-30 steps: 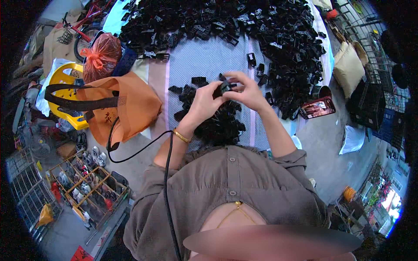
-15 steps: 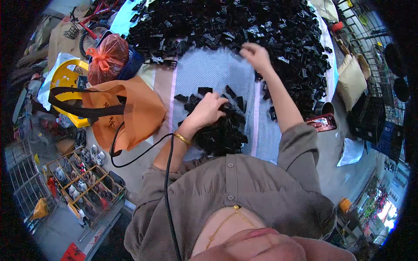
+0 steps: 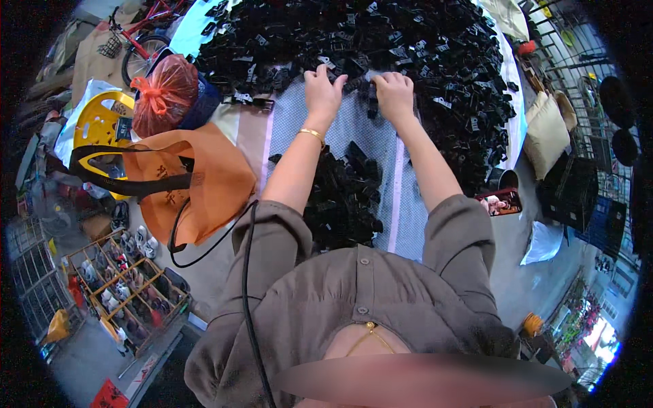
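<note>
Left hand [image 3: 322,95] spread, seemingly empty; right hand [image 3: 393,95] curled, grip unclear. Raking the far black plastic parts [image 3: 377,37] too hard could scatter them.

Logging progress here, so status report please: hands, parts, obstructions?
Left hand, right hand at near edge of big black parts pile; grips unclear. Smaller pile between forearms. Cable over left sleeve.
</note>
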A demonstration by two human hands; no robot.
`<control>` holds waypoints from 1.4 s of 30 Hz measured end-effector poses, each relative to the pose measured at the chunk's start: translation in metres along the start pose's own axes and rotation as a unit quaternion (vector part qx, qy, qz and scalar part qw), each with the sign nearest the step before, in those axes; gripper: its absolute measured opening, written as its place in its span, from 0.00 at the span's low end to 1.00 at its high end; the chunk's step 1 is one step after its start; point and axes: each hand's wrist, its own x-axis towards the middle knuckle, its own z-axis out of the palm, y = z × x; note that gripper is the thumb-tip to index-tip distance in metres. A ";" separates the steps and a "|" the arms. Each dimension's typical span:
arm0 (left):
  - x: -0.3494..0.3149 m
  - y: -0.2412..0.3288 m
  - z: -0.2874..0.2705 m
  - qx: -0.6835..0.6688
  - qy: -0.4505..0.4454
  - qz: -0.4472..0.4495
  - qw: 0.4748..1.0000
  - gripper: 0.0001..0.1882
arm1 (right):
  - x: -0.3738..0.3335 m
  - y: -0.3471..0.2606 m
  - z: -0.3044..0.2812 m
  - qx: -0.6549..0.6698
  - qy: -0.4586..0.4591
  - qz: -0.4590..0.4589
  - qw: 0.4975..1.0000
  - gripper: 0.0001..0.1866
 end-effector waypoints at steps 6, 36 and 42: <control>-0.015 -0.029 0.013 -0.013 -0.034 -0.027 0.999 0.17 | -0.043 -0.017 -0.039 0.596 0.006 0.350 0.723 0.15; -0.124 0.054 -0.130 -0.243 -0.421 -0.051 0.872 0.26 | -0.121 -0.093 -0.135 0.555 -0.050 0.170 0.813 0.06; -0.126 0.049 -0.130 -0.245 -0.401 -0.054 0.881 0.20 | -0.114 -0.102 -0.150 0.579 -0.080 0.288 0.758 0.07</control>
